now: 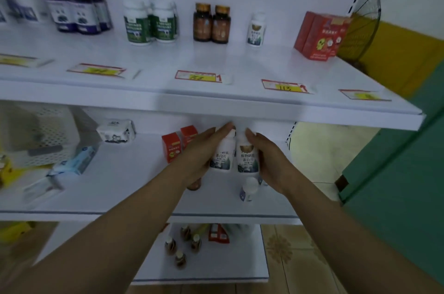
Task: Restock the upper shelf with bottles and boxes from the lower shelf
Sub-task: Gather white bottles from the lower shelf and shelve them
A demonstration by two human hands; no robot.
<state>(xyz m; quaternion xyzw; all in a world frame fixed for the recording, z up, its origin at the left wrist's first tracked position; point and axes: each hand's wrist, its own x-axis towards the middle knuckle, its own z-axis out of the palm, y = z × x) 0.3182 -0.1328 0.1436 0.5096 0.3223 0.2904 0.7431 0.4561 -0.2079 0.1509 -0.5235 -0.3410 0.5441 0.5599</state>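
Both hands reach into the lower shelf (115,188). My left hand (200,153) grips a white bottle (223,155) with a dark label; my right hand (269,161) grips a matching white bottle (247,158) beside it. The two bottles touch side by side, just under the front lip of the upper shelf (216,101). One bottle of the same kind (256,29) stands on the upper shelf, with brown bottles (212,23) to its left and red boxes (320,35) to its right. Red boxes (179,144) stand on the lower shelf behind my left hand.
A small white bottle (248,189) and a brown bottle (194,184) sit near my wrists. Green-labelled bottles (150,22) and dark bottles (77,7) fill the upper shelf's left. A white basket (40,135) and loose boxes lie at lower left. Price tags (198,76) line the upper edge.
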